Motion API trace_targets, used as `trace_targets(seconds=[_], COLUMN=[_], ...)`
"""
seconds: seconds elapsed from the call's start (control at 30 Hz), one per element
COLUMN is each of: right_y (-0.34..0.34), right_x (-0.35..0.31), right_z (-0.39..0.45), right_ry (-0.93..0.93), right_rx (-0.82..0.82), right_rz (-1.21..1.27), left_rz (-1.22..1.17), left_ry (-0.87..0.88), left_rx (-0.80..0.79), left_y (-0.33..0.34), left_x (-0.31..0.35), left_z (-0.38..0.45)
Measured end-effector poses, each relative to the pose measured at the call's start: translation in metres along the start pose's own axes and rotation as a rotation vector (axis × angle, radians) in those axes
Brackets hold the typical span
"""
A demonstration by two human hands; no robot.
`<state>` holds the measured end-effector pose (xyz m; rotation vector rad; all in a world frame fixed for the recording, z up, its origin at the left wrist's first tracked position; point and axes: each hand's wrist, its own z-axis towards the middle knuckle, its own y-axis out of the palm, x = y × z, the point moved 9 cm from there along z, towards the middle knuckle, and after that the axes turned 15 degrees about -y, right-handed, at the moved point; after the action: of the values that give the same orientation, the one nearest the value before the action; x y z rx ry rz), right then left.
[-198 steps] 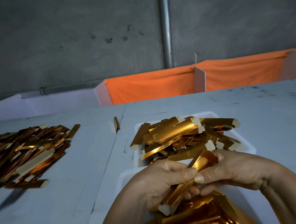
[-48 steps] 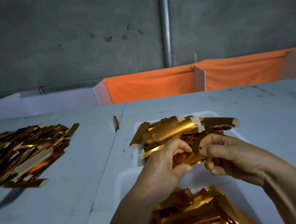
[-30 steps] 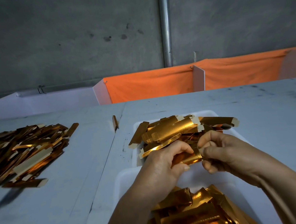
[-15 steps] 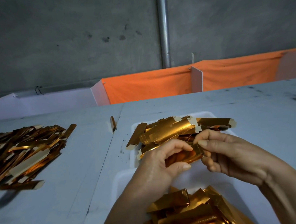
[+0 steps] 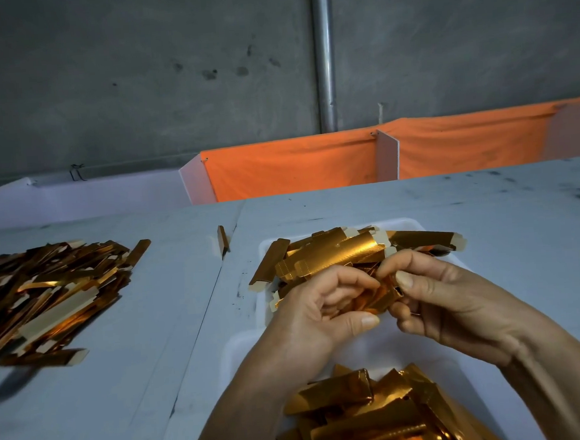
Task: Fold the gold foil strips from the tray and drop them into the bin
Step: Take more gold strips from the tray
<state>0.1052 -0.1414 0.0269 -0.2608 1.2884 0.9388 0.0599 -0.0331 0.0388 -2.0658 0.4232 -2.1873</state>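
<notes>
My left hand (image 5: 317,312) and my right hand (image 5: 449,303) meet over the near edge of the white tray (image 5: 416,226). Together they pinch one gold foil strip (image 5: 376,301), bent and mostly hidden between the fingers. The tray behind them holds a heap of flat gold strips (image 5: 346,253). Below my wrists stands the white bin (image 5: 376,347), with several folded gold strips (image 5: 363,410) piled at its near end.
A large loose pile of gold strips (image 5: 47,298) lies on the grey table at the left. One stray strip (image 5: 222,240) stands at the seam between the two tabletops. White and orange partitions (image 5: 292,168) run along the far table edge before a concrete wall.
Since 6.6 s ago my hands rose from the bin to the tray and took a new strip. Over the last second they drew closer, bending it.
</notes>
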Motion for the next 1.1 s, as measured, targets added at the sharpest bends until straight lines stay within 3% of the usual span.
trace_targets(seconds=[0.47,0.67,0.8,0.87,0.97,1.1], right_y=[-0.002,0.000,0.007,0.002,-0.007,0.002], right_x=[0.007,0.026,0.026,0.025,0.022,0.017], right_z=[0.001,-0.008,-0.009,-0.007,-0.003,-0.002], right_ry=[0.053,0.268,0.279,0.246,0.195,0.150], right_rx=[0.101,0.049,-0.025,0.046,0.147,0.060], right_rz=[0.046,-0.014,0.066,0.032,-0.082,-0.355], left_rz=[0.078,0.335,0.505,0.434,0.097,-0.231], left_ry=[-0.032,0.022,0.118,0.095,0.101,-0.005], left_rx=[0.065,0.259,0.228,0.185,0.119,0.307], left_y=[0.000,-0.006,0.008,0.011,0.006,-0.025], left_x=[0.001,0.012,0.017,0.014,0.018,0.002], left_z=[-0.003,-0.004,-0.003,-0.003,-0.006,-0.005])
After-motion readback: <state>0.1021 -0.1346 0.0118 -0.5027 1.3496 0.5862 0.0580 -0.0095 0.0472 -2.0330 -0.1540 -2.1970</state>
